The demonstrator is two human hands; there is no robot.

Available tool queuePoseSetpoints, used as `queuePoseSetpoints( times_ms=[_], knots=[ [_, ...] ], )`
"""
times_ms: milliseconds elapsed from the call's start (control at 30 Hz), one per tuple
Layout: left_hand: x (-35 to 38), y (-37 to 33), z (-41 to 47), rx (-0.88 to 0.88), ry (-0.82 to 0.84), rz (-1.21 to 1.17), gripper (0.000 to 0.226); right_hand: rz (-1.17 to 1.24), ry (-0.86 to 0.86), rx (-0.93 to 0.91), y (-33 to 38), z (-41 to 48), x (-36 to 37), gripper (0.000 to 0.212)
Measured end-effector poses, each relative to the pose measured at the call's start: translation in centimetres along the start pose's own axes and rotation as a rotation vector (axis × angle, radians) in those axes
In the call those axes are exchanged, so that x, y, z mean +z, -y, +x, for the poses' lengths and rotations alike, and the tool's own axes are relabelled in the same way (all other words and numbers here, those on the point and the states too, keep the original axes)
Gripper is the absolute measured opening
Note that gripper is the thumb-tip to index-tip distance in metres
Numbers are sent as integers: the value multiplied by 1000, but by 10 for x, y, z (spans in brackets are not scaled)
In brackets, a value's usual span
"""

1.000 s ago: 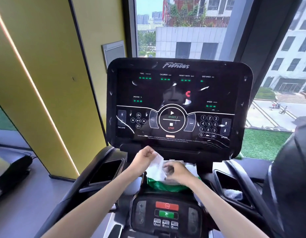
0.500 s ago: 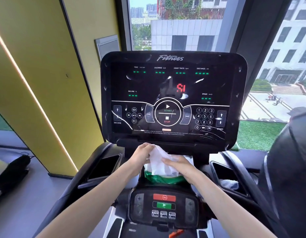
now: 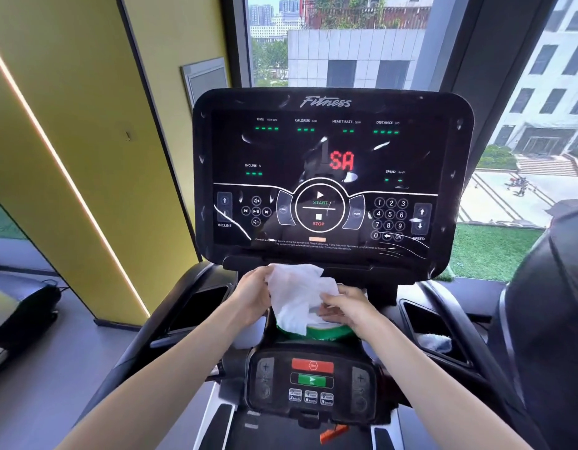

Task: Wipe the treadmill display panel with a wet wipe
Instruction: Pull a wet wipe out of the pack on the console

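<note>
The treadmill's display panel (image 3: pixel 330 177) stands tilted towards the person, lit and showing pale streaks and smears across its dark glass, which is presumably why it needs cleaning. Below it, the lower control pad (image 3: pixel 312 381) sits between the person's forearms, untouched. The wet wipe (image 3: pixel 297 293) hangs just under the panel's bottom edge, not yet touching the glass, half unfolded and crumpled. The left hand (image 3: pixel 253 295) grips its upper left edge with fingers curled behind the sheet, holding it up. The right hand (image 3: pixel 346 306) pinches the sheet lower on its right side, probably to pull it open into a flat pad wide enough for broad strokes. Its trailing end droops onto the green pack (image 3: pixel 326 332) resting on the ledge above the pad. The wiping itself looks not yet begun; the sheet first needs spreading and lifting to the screen.
</note>
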State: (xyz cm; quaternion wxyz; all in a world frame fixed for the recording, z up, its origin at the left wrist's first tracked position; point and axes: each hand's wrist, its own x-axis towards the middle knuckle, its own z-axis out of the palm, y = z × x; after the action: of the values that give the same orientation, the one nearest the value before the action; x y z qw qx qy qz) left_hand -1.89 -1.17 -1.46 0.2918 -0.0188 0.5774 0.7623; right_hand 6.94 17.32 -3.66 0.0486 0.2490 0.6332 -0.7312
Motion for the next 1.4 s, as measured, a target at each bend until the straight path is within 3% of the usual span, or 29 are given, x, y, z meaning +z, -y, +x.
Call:
queuePoseSetpoints(
  times_ms=[67, 133, 200, 367, 567, 633, 700, 767, 867, 967, 1100, 1233, 1300, 1400],
  knots=[
    [0, 0, -3, -41, 66, 0, 8, 140, 119, 41, 1, -1, 4, 36],
    [3, 2, -5, -91, 128, 18, 24, 165, 181, 48, 1, -2, 11, 49],
    [10, 4, -8, -116, 131, -1, 27, 131, 135, 29, -1, -1, 19, 57],
    [-2, 2, -3, -34, -97, -120, 20, 9, 3, -3, -11, 5, 18, 59],
    [-17, -3, 1, -8, -253, -147, 17, -221, -123, 58, -2, 12, 8, 34],
    [-19, -8, 0, 24, -288, 49, 10, -439, -152, -69, -4, 11, 3, 35],
    [-23, -11, 2, 178, -217, 479, 10, -743, -167, -251, -11, 13, -2, 42],
    [-19, -10, 2, 294, 26, 866, 6, -940, -114, -316, -19, 16, -6, 52],
    [1, 2, 0, 254, 309, 1332, 20, -1277, -12, -366, -22, 14, 0, 57],
    [18, 13, 3, 249, 204, 1605, 41, -1462, 94, -403, -26, 14, 8, 58],
    [14, 17, 9, 247, 128, 1659, 45, -1358, 163, -263, -23, 20, 2, 62],
    [12, 14, 7, 412, -63, 1610, 22, -1000, 35, -379, -18, 7, 4, 49],
    [11, 14, 4, 474, -11, 1645, 28, -914, -53, -476, -21, 3, 1, 40],
    [9, 15, 2, 508, 208, 1747, 42, -894, -271, -521, -14, -7, -11, 31]
  ],
)
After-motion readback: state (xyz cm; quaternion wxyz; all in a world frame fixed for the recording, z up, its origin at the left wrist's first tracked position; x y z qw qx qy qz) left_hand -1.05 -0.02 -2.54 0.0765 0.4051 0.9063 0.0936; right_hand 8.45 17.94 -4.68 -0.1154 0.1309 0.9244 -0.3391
